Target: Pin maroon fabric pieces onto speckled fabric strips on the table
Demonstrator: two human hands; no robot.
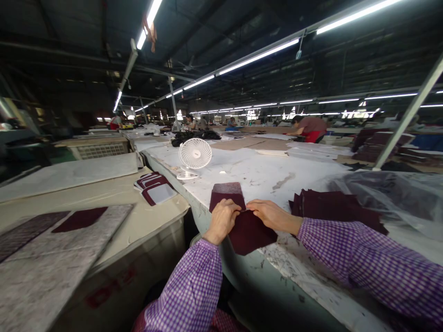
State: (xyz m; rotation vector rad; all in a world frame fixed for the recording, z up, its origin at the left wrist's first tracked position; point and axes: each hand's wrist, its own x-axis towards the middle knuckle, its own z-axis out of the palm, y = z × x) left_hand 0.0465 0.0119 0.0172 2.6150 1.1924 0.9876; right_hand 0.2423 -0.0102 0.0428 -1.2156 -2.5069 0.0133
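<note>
My left hand [223,220] and my right hand [273,216] both pinch a dark maroon fabric piece [249,233] that overhangs the front edge of the white worktable [263,177]. Their fingertips meet at the fabric's top edge. Just behind the hands lies another maroon piece [226,193] flat on the table. A stack of the same maroon pieces [332,207] sits to the right of my right hand. Both sleeves are purple checked.
A small white desk fan [194,157] stands on the table behind the hands. Clear plastic sheeting [394,193] lies at right. A beige machine top [138,203] at left carries maroon pieces [154,186] and grey felt boards [51,258]. Other people work at far tables.
</note>
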